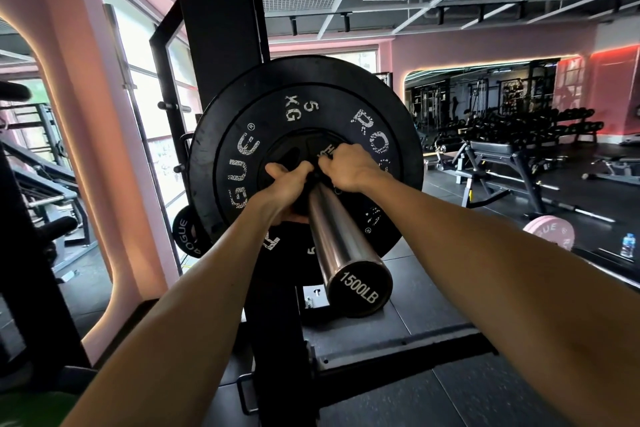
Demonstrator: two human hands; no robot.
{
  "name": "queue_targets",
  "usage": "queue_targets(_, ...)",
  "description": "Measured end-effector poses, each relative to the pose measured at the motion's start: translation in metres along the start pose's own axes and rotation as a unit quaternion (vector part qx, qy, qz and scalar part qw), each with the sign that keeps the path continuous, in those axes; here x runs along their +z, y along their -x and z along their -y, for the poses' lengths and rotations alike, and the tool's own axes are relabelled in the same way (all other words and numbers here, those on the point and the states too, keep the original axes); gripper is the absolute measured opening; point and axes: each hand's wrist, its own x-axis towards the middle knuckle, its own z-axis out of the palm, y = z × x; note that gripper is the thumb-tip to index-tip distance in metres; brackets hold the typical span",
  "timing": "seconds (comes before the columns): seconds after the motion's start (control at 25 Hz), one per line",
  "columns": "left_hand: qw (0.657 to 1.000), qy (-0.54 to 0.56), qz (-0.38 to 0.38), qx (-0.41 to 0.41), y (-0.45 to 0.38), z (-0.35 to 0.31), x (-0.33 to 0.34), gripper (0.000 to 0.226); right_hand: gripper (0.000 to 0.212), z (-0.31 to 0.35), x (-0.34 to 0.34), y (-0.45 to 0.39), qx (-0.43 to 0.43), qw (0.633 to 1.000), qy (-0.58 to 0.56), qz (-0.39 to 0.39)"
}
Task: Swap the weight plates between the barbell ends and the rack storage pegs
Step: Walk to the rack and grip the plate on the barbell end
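Landmark: barbell sleeve [341, 236], end cap toward camera. Large black plate [304, 156] sits far along the sleeve, against the rack upright [218, 17]. Left hand [285, 184] and right hand [349, 168] flank the sleeve at the plate's hub, fingers curled round a small collar or plate there, likely to slide it off. Spare plate [185, 236] hangs low left of the sleeve.

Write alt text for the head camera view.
Both hands, left hand and right hand, grip a small black plate on the barbell sleeve, against a large black Rogue plate, in a gym.
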Motion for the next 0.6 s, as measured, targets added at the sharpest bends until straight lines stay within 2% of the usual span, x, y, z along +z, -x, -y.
queue_targets(0.12, 1.0, 0.006, 0.008, -0.006, 0.004, -0.001, 0.001, 0.025, 0.04, -0.005, 0.003, 0.002, 0.009, 0.999, -0.034, -0.028)
queue_targets(0.24, 0.999, 0.047, -0.003, -0.017, 0.005, 0.008, 0.003, 0.022, 0.036, -0.022, 0.009, 0.001, 0.08, 0.984, -0.145, -0.068)
queue_targets(0.36, 0.997, 0.077, -0.012, -0.018, 0.01, 0.012, 0.003, 0.026, 0.036, -0.027, 0.006, -0.001, 0.073, 0.983, -0.17, -0.013)
queue_targets(0.48, 0.998, 0.059, 0.007, -0.03, 0.012, 0.01, 0.001, 0.022, 0.035, -0.027, 0.003, 0.003, 0.092, 0.978, -0.188, 0.003)
queue_targets(0.56, 0.998, 0.047, 0.016, -0.033, 0.017, 0.006, 0.0, 0.025, 0.032, -0.028, 0.002, 0.006, 0.116, 0.97, -0.207, 0.045)
queue_targets(0.6, 0.998, 0.042, 0.017, -0.032, 0.018, 0.008, -0.002, 0.019, 0.03, -0.027, 0.002, 0.009, 0.12, 0.966, -0.218, 0.066)
